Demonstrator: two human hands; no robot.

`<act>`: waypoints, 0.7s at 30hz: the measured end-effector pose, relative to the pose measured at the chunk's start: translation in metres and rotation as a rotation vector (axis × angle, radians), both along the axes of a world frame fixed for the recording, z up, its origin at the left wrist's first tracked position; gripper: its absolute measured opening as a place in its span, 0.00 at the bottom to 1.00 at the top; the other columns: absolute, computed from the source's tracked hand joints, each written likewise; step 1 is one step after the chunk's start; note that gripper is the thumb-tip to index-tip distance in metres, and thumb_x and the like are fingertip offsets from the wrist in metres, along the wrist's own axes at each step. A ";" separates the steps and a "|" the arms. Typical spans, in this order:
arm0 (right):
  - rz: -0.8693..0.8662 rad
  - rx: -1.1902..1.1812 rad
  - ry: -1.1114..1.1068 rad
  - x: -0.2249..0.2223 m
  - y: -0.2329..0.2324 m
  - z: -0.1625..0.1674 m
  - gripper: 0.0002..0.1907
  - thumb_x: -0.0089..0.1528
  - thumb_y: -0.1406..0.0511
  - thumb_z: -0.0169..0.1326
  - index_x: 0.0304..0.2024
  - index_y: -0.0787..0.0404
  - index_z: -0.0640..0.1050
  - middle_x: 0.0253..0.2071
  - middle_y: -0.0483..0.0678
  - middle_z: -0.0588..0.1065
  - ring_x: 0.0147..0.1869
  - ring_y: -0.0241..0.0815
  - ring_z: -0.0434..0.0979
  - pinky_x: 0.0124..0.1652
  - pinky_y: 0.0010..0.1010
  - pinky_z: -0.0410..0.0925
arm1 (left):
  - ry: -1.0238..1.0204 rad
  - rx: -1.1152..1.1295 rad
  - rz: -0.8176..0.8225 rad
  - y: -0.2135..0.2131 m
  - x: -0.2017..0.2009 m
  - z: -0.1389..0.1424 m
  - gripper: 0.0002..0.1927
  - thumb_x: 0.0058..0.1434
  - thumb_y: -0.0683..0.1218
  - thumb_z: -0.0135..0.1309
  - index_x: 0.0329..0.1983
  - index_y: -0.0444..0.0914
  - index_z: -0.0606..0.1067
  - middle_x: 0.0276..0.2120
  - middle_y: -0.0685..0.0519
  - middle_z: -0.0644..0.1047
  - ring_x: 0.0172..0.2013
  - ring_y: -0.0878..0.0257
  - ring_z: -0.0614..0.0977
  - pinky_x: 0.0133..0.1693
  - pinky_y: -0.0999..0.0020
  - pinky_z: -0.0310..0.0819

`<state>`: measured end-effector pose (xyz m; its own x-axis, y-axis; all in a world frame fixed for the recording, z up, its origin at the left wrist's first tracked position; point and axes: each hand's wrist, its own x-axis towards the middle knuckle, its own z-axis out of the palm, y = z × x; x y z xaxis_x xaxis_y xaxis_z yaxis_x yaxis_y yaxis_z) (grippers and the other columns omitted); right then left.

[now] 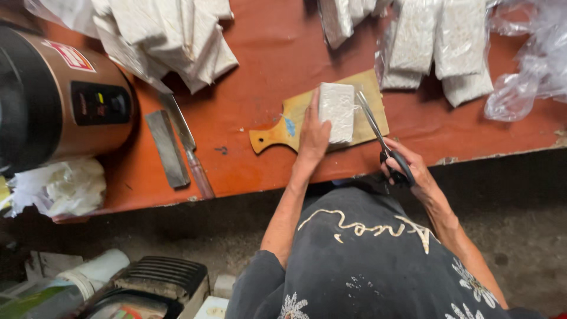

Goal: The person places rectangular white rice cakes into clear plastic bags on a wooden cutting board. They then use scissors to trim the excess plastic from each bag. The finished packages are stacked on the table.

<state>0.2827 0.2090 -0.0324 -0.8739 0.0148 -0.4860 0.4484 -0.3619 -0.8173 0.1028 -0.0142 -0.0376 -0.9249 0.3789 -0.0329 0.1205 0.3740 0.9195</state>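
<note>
A white wrapped block (337,111) lies on a small wooden cutting board (282,131) on the red table (248,147). My left hand (313,137) presses on the block's left side and holds it down. My right hand (406,164) grips the black handles of a pair of scissors (378,133). The blades point up toward the block's right edge and touch its wrapping there.
Stacks of similar white wrapped blocks (171,35) lie at the table's back left and back right (440,44). A knife (188,142) and a flat metal blade (168,149) lie left of the board. A brown cooker (59,94), crumpled plastic (59,186) and clear bags (531,65) stand around.
</note>
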 end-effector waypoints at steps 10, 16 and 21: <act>0.305 0.287 -0.179 0.021 -0.004 0.076 0.35 0.59 0.54 0.56 0.68 0.54 0.70 0.18 0.41 0.66 0.21 0.32 0.65 0.24 0.27 0.59 | 0.492 -0.571 0.066 0.002 0.012 0.009 0.33 0.65 0.47 0.55 0.73 0.39 0.61 0.67 0.45 0.66 0.69 0.46 0.65 0.70 0.35 0.51; 0.263 0.275 -0.243 0.008 -0.019 0.102 0.35 0.59 0.53 0.56 0.68 0.56 0.71 0.21 0.41 0.65 0.24 0.31 0.62 0.25 0.27 0.56 | 0.524 -0.574 0.096 0.004 0.020 -0.009 0.33 0.66 0.46 0.55 0.74 0.41 0.61 0.69 0.50 0.65 0.72 0.48 0.62 0.73 0.36 0.47; 0.257 0.255 -0.221 0.002 -0.024 0.117 0.35 0.60 0.54 0.55 0.69 0.57 0.70 0.23 0.40 0.65 0.26 0.30 0.63 0.26 0.26 0.57 | 0.507 -0.564 0.107 0.007 0.021 -0.010 0.33 0.66 0.46 0.54 0.74 0.42 0.60 0.69 0.51 0.65 0.73 0.49 0.62 0.73 0.36 0.46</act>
